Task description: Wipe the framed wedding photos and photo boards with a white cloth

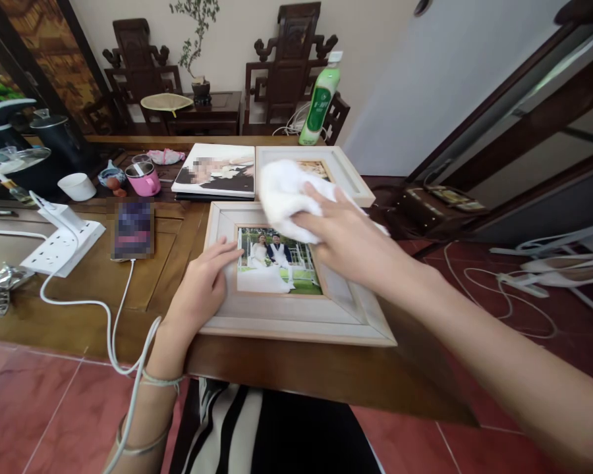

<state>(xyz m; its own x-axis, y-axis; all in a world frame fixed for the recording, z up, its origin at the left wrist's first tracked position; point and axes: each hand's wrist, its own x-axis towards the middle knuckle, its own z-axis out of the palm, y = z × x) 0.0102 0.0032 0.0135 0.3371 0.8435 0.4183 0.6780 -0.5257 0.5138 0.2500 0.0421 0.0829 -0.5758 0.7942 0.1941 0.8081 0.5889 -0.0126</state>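
Note:
A pale wooden photo frame [286,316] with a wedding picture lies flat at the near edge of the wooden table [168,289]. My left hand [202,286] lies flat on the frame's left border, fingers stretched toward the picture. My right hand [348,237] presses a crumpled white cloth [284,194] onto the frame's upper right part, fingers laid over the cloth. A second pale frame [343,171] lies just behind, partly covered by the cloth.
A photo album [217,171] lies behind the frames. A green bottle [320,99] stands at the back. A phone [133,229] on a white cable, a power strip [64,243], a pink mug [143,179] and a white cup [78,186] sit left. Cables cross the red floor at right.

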